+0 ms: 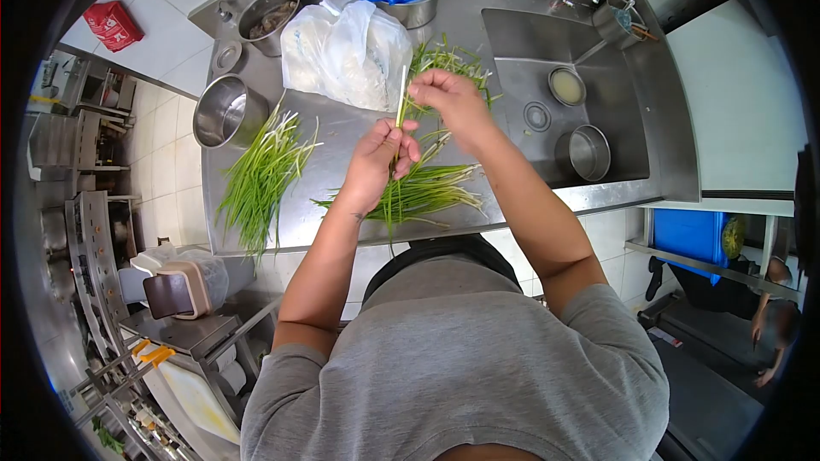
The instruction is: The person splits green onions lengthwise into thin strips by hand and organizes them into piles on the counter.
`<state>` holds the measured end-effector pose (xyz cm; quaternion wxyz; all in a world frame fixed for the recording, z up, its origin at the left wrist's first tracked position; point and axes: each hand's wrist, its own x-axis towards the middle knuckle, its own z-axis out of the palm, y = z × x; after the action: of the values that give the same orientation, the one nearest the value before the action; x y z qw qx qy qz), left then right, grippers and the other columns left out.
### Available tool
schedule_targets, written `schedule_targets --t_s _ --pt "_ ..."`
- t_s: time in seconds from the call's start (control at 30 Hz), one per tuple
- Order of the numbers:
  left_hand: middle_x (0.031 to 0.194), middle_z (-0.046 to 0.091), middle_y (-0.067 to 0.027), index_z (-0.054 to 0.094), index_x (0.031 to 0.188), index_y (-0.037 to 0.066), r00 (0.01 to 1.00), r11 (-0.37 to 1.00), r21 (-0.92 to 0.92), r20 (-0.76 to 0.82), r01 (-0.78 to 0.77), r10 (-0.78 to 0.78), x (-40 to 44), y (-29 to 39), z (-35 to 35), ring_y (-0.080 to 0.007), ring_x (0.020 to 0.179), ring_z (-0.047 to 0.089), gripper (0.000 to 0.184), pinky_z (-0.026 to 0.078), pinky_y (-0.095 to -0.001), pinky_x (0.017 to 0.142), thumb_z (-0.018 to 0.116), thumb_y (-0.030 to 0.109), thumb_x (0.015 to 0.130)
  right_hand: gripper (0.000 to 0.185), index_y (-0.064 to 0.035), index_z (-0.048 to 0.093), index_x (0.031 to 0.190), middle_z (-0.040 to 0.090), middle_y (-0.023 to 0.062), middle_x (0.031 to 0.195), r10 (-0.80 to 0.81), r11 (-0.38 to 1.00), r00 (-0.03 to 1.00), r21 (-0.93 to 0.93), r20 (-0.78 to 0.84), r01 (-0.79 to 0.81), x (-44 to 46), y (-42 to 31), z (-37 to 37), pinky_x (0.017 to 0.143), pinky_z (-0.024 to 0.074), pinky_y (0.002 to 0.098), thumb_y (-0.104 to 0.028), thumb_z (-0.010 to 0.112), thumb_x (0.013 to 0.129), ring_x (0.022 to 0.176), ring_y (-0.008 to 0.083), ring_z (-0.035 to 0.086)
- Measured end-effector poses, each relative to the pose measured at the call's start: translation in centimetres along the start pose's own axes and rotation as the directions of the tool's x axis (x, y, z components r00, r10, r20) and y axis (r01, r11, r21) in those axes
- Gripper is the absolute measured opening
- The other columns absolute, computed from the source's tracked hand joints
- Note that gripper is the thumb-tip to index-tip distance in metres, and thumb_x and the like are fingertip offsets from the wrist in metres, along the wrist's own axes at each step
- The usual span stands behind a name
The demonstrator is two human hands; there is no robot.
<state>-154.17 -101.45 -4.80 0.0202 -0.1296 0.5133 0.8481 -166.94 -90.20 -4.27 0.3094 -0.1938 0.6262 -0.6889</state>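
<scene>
My left hand (369, 162) is closed around a thin spring onion (404, 90), held upright with its white end up and green leaves hanging below. Just right of that white end, my right hand (457, 109) is closed in a pinch; whether anything is between its fingertips I cannot make out. Beneath my hands lies a bunch of spring onions (431, 190) along the counter's front edge. A second bunch (272, 166) spreads at the left, its green tips over the edge. Behind my right hand sits a pile of loose stalks and trimmings (453, 60).
A full white plastic bag (342, 55) stands mid-counter. Steel pots (229, 111) line the left side. At the right, the sink (512, 154) holds a bowl of cloudy liquid (567, 85) and a steel pot (589, 154). Another person (760, 316) is at the far right.
</scene>
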Motion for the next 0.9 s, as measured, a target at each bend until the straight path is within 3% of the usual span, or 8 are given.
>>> schedule_targets --t_s 0.13,0.23,0.37,0.43,0.47,0.63,0.8,0.9 --pt "0.080 0.057 -0.0085 0.046 0.100 0.006 0.997 0.999 0.028 -0.063 -0.043 0.045 0.3 -0.2 -0.7 -0.0129 0.063 0.048 0.017 0.039 -0.0241 0.058 0.033 0.017 0.098 0.018 -0.0043 0.063 0.098 0.063 0.0032 0.087 -0.026 0.994 0.996 0.100 -0.091 0.036 0.5 -1.2 -1.0 0.075 0.0433 0.0276 -0.008 0.058 0.081 0.078 0.0132 0.055" --pt "0.096 0.060 -0.0134 0.047 0.097 0.008 0.975 0.989 -0.021 -0.175 -0.145 0.139 1.2 0.5 -1.6 -0.0183 0.085 0.054 0.016 0.040 -0.0282 0.076 0.033 0.017 0.098 0.028 -0.0088 0.063 0.106 0.063 0.0054 0.094 -0.447 0.668 0.894 -0.678 -0.035 0.307 3.5 1.8 -5.2 0.079 0.0444 0.0292 -0.004 0.056 0.079 0.082 0.0176 0.057" --pt "0.123 0.053 -0.0190 0.046 0.095 0.011 0.930 0.955 -0.008 -0.232 -0.296 0.286 1.3 1.7 -1.5 -0.0214 0.117 0.043 0.015 0.025 -0.0334 0.101 0.032 0.016 0.098 0.030 -0.0087 0.061 0.109 0.063 0.0135 0.104 -0.244 0.773 0.970 -0.602 0.006 0.199 2.4 3.2 -3.0 0.075 0.0469 0.0273 -0.007 0.055 0.080 0.081 0.0220 0.061" --pt "0.125 0.052 -0.0166 0.046 0.095 0.011 0.900 0.934 0.022 -0.261 -0.356 0.350 1.7 1.0 -1.4 -0.0203 0.120 0.040 0.014 0.021 -0.0345 0.104 0.032 0.015 0.098 0.025 -0.0057 0.061 0.107 0.064 0.0116 0.092 -0.176 0.939 0.970 -0.267 0.168 0.217 0.8 3.1 0.7 0.070 0.0472 0.0288 -0.016 0.055 0.085 0.076 0.0190 0.061" --pt "0.126 0.052 -0.0155 0.046 0.095 0.011 0.883 0.921 0.043 -0.268 -0.388 0.385 2.1 0.8 -1.3 -0.0197 0.122 0.039 0.014 0.020 -0.0351 0.105 0.032 0.014 0.098 0.024 -0.0049 0.061 0.106 0.064 0.0095 0.087 -0.133 0.943 0.970 -0.275 0.204 0.187 0.0 3.1 2.0 0.067 0.0465 0.0283 -0.017 0.055 0.086 0.073 0.0168 0.060" --pt "0.133 0.044 -0.0166 0.046 0.096 0.013 0.840 0.878 0.053 -0.271 -0.475 0.471 2.5 1.0 -1.2 -0.0206 0.124 0.035 0.013 0.020 -0.0369 0.105 0.034 0.018 0.098 0.021 -0.0019 0.062 0.097 0.060 0.0002 0.069 0.120 0.974 0.966 -0.214 0.230 -0.070 -1.3 2.8 2.8 0.052 0.0409 0.0241 -0.019 0.054 0.088 0.057 0.0078 0.051" --pt "0.132 0.042 -0.0196 0.046 0.098 0.012 0.823 0.804 -0.239 -0.336 -0.544 0.458 1.9 2.8 -2.7 -0.0354 0.122 0.040 0.016 0.029 -0.0498 0.103 0.034 0.022 0.098 0.020 -0.0014 0.064 0.098 0.060 0.0011 0.071 0.144 0.961 0.978 -0.258 0.150 -0.102 -2.9 2.7 0.4 0.052 0.0395 0.0201 -0.016 0.054 0.088 0.056 0.0060 0.048" --pt "0.125 0.048 -0.0199 0.044 0.098 0.010 0.803 0.773 -0.266 -0.366 -0.575 0.471 1.4 4.1 -4.3 -0.0343 0.114 0.048 0.014 0.037 -0.0480 0.098 0.033 0.020 0.098 0.020 -0.0005 0.065 0.100 0.060 0.0016 0.071 0.150 0.954 0.986 -0.272 0.073 -0.125 -3.4 3.4 -1.5 0.054 0.0415 0.0201 -0.014 0.055 0.088 0.057 0.0067 0.049"
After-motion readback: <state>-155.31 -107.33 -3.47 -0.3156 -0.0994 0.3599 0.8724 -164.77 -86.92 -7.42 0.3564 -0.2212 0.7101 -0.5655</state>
